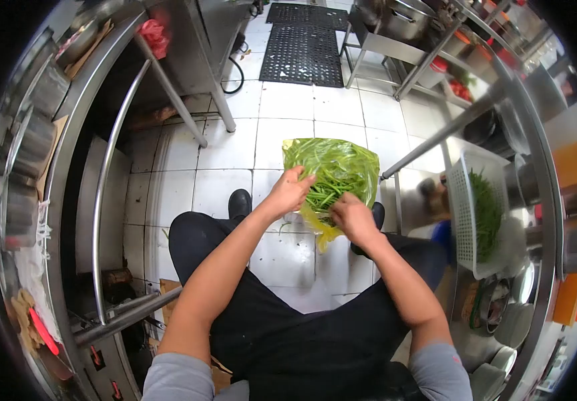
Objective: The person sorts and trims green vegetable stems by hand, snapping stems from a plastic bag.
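A thin, see-through green plastic bag [348,152] is spread between my knees, above the tiled floor. Long green beans [327,192] lie bunched in its opening, and a yellowish twisted end of the plastic [325,237] hangs toward me. My left hand [290,192] is closed on the bag's left edge, thumb beside the beans. On the right side of the opening, my right hand [352,217] has its fingers curled in among the beans; its fingertips are partly hidden.
A white perforated basket [463,220] of green beans stands on the right shelf. Metal rails [105,194] flank me at left. Black rubber mats [302,57] lie ahead on the white tiles [225,184], and pots [405,23] sit on a rack beyond.
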Demonstrator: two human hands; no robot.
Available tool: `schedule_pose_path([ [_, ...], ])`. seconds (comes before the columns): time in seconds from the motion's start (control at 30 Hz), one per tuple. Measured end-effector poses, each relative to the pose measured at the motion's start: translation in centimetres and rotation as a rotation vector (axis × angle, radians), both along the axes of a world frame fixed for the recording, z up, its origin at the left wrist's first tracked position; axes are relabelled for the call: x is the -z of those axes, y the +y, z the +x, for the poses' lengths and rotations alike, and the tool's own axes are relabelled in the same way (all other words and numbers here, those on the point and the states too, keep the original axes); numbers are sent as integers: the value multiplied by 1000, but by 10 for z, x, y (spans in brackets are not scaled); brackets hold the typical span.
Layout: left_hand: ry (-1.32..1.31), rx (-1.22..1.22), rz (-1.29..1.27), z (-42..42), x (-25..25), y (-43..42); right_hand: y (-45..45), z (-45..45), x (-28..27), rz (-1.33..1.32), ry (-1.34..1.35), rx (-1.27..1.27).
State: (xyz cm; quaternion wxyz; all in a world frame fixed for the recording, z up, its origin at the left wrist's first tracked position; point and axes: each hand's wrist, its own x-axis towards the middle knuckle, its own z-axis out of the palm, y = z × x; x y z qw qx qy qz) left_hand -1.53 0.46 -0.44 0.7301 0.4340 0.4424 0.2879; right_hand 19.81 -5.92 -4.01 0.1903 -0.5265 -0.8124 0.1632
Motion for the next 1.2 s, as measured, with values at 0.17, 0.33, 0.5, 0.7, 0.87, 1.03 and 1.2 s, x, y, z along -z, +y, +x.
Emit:
schedule_pose_path([
  [0.17,164,81,380,12,4,-7,11,17,-64,-92,265,181],
  [0.33,167,167,463,30,3,-15,15,11,-68,-53,485,219],
  [0.5,322,262,421,30,3,-9,15,12,-66,-72,503,227],
  [0.7,308,358,473,27,12,-8,22,9,-38,163,235,142],
  [0.87,61,128,13,16,2,-4,27,9,-35,-99,517,310],
  [1.03,-55,-24,19,8,6,2,15,-4,-15,-583,689,182],
  [1.2,-54,-30,51,10,5,0,15,-12,0,-607,686,166],
])
